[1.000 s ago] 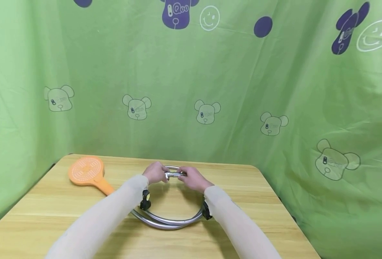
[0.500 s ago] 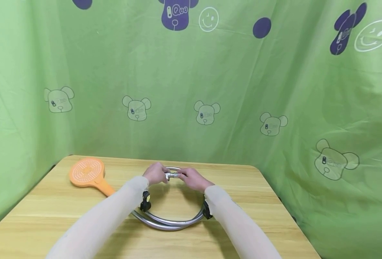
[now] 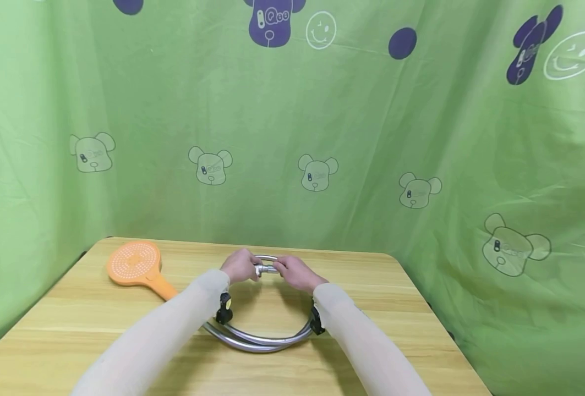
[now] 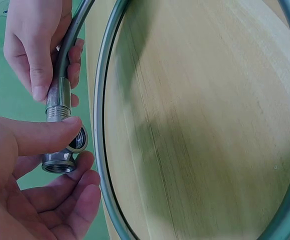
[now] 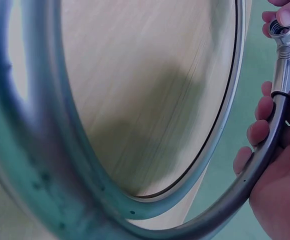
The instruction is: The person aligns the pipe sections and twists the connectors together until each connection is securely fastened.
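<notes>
My left hand (image 3: 241,266) pinches a small chrome tee fitting (image 4: 60,164) between thumb and fingers; two threaded openings of it show in the left wrist view. The metal end collar (image 4: 59,93) of a silver shower hose (image 3: 257,346) sits in line with the fitting, with a band of bare thread visible between them. My right hand (image 3: 297,274) grips the hose right behind that collar, its fingers (image 5: 258,131) curled round it. The rest of the hose loops round in coils toward me, partly hidden by the left sleeve.
An orange shower head (image 3: 134,263) lies face up on the wooden table (image 3: 84,313) at the left, its handle end covered by the left sleeve. A green patterned curtain (image 3: 272,214) hangs behind and beside the table.
The right fingers have shifted a little at the hose end. Both hands stay in place with the fitting and collar between them; the shower head and hose coils lie as before.
</notes>
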`<state>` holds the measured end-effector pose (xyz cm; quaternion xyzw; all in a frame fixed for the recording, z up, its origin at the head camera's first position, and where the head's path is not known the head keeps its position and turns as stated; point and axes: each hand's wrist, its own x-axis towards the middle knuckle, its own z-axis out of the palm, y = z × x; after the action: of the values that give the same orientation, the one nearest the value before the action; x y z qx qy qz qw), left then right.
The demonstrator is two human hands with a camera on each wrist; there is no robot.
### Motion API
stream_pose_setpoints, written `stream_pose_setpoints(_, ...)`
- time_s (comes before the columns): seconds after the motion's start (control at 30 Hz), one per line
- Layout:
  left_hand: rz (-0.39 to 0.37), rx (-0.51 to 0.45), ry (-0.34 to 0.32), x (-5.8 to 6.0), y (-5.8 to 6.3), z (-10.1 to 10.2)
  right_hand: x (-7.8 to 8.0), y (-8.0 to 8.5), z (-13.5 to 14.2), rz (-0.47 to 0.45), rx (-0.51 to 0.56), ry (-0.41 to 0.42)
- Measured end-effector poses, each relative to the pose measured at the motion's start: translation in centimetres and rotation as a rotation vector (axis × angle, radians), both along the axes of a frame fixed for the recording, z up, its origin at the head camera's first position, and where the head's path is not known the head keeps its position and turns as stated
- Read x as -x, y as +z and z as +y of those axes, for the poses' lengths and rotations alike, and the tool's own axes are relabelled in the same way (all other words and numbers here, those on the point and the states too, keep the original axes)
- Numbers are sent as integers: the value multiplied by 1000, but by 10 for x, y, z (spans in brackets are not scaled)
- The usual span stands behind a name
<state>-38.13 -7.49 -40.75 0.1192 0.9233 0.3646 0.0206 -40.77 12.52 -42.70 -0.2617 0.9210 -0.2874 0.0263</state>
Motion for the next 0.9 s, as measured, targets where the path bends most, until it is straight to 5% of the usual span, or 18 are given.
stream_pose_setpoints(0.43, -12, 12, 28, 1, 4, 0, -4, 5, -1, -37, 72, 0)
stream_pose_setpoints(0.9, -28, 5, 6, -1, 4, 6, -4, 5, 2, -17, 21, 14)
